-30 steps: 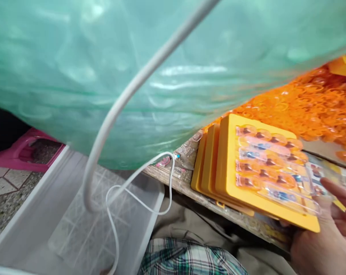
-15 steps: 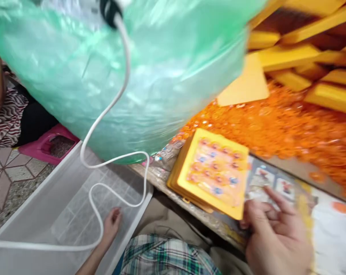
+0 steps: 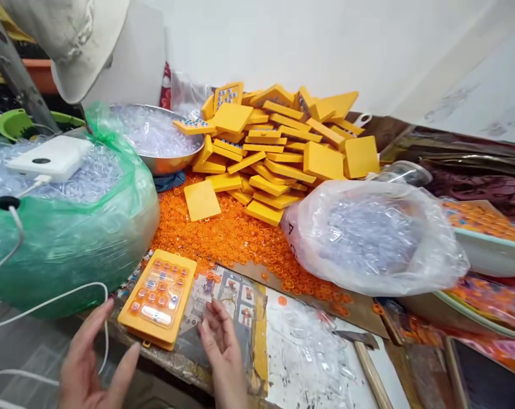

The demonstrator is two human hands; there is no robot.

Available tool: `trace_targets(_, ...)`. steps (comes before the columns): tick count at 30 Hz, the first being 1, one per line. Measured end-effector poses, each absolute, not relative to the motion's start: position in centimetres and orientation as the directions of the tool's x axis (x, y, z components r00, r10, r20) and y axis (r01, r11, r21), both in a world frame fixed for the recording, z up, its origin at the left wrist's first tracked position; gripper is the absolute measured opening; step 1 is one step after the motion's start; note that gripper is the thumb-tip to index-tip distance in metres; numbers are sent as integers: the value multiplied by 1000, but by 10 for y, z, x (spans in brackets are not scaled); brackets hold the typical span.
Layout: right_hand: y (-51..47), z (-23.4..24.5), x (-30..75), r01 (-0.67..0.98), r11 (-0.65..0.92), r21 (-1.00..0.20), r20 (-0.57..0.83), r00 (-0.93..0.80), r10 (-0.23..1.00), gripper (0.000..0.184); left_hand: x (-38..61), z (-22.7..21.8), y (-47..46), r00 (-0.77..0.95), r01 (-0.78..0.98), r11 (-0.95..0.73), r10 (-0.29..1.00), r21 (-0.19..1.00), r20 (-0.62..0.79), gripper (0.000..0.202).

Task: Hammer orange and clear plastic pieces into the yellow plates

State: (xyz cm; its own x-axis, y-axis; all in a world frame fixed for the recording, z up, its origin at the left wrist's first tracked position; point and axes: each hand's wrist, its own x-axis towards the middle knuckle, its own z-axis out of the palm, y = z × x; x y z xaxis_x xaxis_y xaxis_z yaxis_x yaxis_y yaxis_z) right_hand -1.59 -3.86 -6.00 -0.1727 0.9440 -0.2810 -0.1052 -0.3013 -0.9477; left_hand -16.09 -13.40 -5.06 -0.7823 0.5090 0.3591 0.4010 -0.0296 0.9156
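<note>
A yellow tray with rows of orange rings and small blue and red pieces lies at the table's front edge, seemingly on other yellow layers. Just left of its near corner, my left hand is raised, thumb and fingers spread, holding nothing. My right hand hovers to the right of the tray, over a printed sheet. Its fingers are loosely curled and apart from the thumb, with nothing visible in them.
Loose orange rings cover the table's middle, with yellow blocks heaped behind. A green bag of clear pieces stands left, a white bag right. A white cable hangs at left; a hammer lies front right.
The view has swung up from the floor and grey bin to the table. My left hand has come up out of the bin to beside the tray. My right hand no longer touches the tray's edge.
</note>
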Motion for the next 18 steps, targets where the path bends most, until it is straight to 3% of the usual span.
trace_targets(3, -43, -65, -34, -214, -393, -894, -351, -210, 913, 76, -175, -40, -119, -815, -34, 18, 578, 999, -38, 59)
trace_targets(6, -42, -69, -53, -277, -485, -830, -427, -245, 870, 99, -190, -36, -108, -744, -289, 86, 606, 953, -280, 67)
trace_targets(9, -41, -70, -68, -355, -527, -772, -438, -303, 846, 111, -202, -35, -100, -602, -447, 203, 653, 871, -460, 62)
trace_targets(14, -47, -81, -83, -491, -522, -697, -365, -384, 848, 114, -206, -40, -96, -534, -419, 274, 697, 866, -479, 46)
trace_targets(18, -54, -81, -74, -538, -526, -659, -342, -409, 846, 111, -191, -49, -101, -540, -346, 255, 733, 903, -415, 54)
